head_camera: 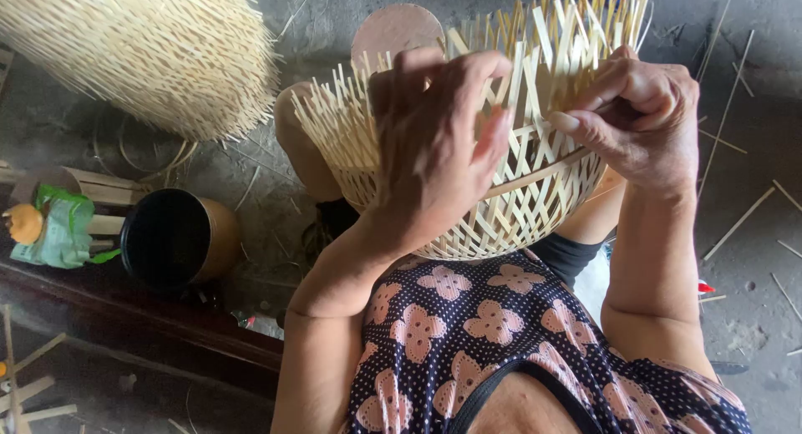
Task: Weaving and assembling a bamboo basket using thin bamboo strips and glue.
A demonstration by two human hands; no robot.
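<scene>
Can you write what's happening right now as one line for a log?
left hand: gripping woven bamboo basket | right hand: pinching bamboo strip at rim | basket: on lap, unfinished | nearby: black cup

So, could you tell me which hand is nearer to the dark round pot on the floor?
Left. The left hand grips the woven basket on the side facing the dark pot; the right hand pinches strips on the basket's far side.
</scene>
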